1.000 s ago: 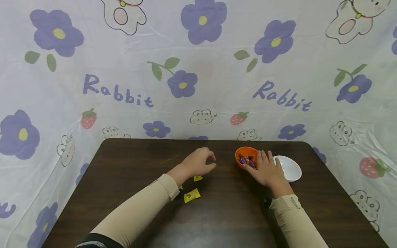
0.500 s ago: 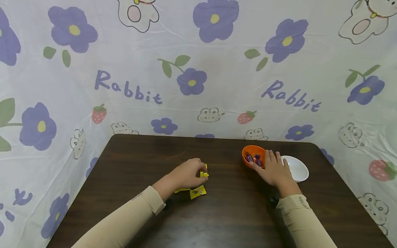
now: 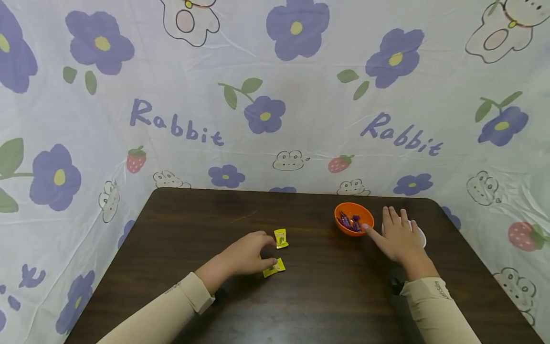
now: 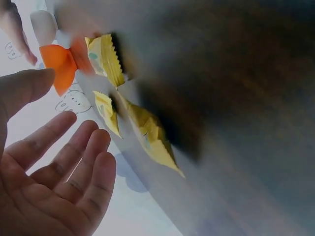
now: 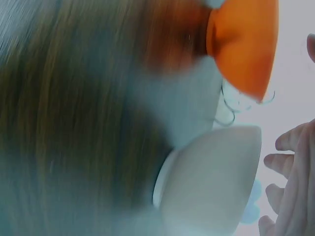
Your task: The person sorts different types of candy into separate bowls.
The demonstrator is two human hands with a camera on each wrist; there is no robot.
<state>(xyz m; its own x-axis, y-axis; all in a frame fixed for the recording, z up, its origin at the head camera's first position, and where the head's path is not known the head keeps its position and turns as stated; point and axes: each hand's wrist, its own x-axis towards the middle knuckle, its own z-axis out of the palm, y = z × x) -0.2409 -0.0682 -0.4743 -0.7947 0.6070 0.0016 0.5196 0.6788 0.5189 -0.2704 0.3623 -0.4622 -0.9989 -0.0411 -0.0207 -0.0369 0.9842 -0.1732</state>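
My left hand [image 3: 241, 255] hovers over the table's middle, fingers loosely bent and nothing between them. Two yellow wrapped candies lie at its fingertips: the farther candy [image 3: 281, 238] and the nearer candy [image 3: 275, 268], partly covered by the thumb. A third yellow candy [image 4: 152, 137] shows only in the left wrist view; the hand hides it from the head view. My right hand [image 3: 401, 242], fingers extended, is above the white bowl [image 3: 423, 236] and covers most of it. Its thumb tip is right at the rim of an orange bowl [image 3: 351, 206] that holds purple-wrapped candies [image 3: 345, 220].
The dark wooden table [image 3: 318, 301] has its far edge against a white cloth backdrop [image 3: 309, 119] with purple flowers and rabbits. Both bowls stand close together at the far right of the tabletop.
My left hand has moved left and toward me, over the yellow candies, uncovering the farther one. My right hand has shifted right, from between the bowls to over the white one.
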